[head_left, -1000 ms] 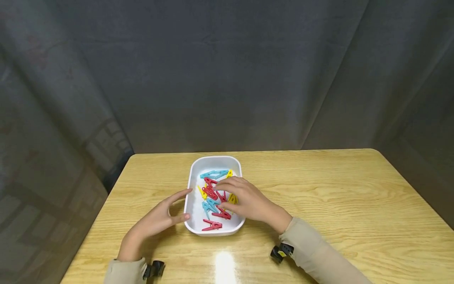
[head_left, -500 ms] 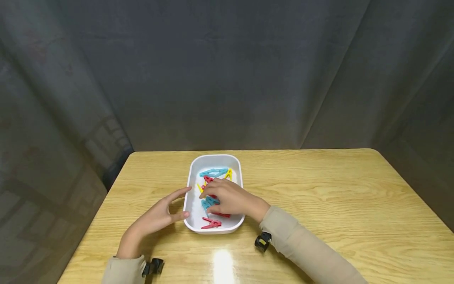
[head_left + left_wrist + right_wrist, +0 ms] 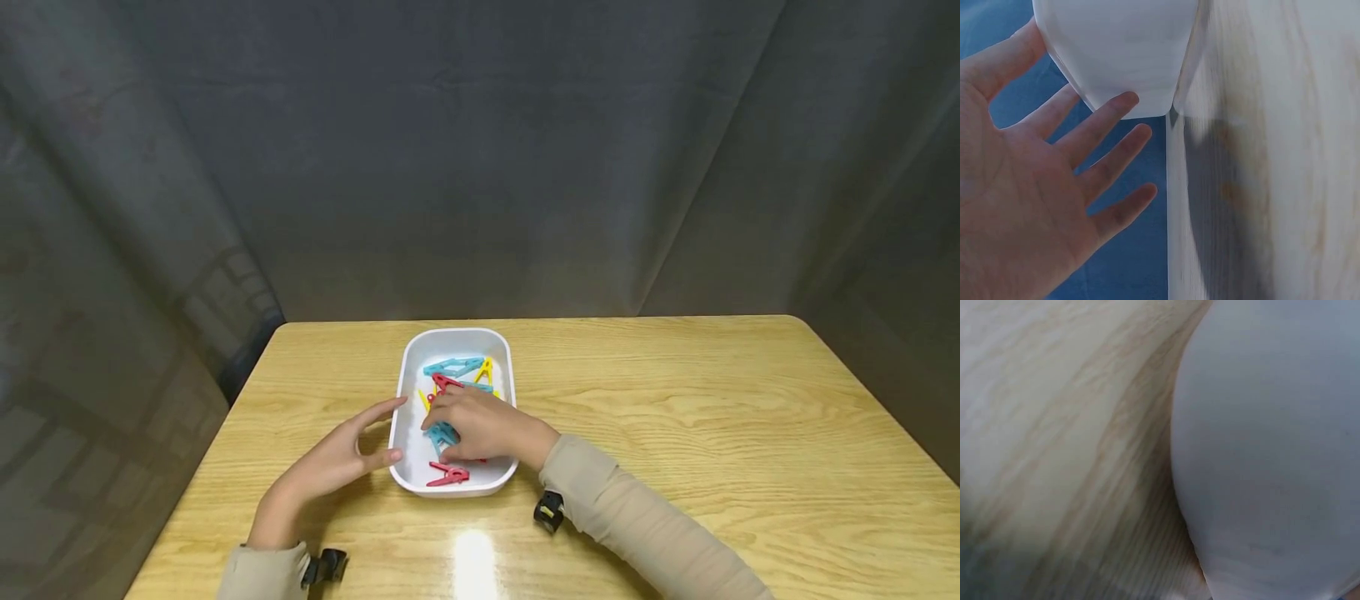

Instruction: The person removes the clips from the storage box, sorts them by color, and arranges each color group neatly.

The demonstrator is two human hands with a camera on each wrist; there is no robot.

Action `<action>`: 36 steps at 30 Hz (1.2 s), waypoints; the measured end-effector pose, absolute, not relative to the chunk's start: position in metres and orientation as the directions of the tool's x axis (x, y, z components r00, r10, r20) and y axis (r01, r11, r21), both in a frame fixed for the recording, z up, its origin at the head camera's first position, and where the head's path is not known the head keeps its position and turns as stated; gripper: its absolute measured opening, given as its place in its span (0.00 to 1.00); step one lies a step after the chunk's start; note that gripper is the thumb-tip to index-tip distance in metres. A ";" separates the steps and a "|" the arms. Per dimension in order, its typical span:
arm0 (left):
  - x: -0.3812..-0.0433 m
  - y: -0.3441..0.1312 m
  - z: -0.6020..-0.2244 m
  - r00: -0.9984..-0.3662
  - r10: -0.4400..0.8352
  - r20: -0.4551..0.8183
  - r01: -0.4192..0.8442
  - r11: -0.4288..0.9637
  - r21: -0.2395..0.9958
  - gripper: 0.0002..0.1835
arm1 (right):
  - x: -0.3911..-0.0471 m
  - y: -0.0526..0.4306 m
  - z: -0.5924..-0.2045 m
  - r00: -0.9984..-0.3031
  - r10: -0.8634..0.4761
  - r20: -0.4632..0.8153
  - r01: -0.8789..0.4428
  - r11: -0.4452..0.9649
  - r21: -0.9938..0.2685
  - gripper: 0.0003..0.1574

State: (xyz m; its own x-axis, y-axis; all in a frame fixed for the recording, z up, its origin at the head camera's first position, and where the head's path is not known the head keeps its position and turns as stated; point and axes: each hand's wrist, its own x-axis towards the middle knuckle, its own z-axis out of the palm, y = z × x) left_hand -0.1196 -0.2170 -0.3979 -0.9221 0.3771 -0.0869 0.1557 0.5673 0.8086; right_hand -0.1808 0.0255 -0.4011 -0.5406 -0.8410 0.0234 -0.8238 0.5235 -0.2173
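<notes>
Plastic clips [image 3: 441,435] seem light, stiff, best pinched midway; our left hand [image 3: 337,454] spreads wide, right hand [image 3: 482,423] curves, hold unclear.

Tray [image 3: 412,423]: white, round-cornered, upright, holding loose plastic clips. At its far end, blue clips [image 3: 453,367] beside an upward-pointing yellow clip [image 3: 486,370]; nearer, a red clip [image 3: 447,382]; mid-tray, more blue, partly hidden; near end, a red clip, legs pointing left.
</notes>
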 end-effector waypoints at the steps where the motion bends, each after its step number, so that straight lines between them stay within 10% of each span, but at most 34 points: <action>1: -0.119 -0.217 -0.398 -0.923 0.375 -0.087 0.157 0.572 0.805 0.38 | -0.180 0.025 -0.402 -0.537 -0.844 0.016 -0.827 0.523 -0.205 0.26; 36: -0.119 -0.211 -0.397 -0.928 0.354 -0.114 0.121 0.578 0.807 0.38 | -0.180 0.080 -0.360 -0.565 -0.803 0.193 -0.819 0.515 -0.255 0.29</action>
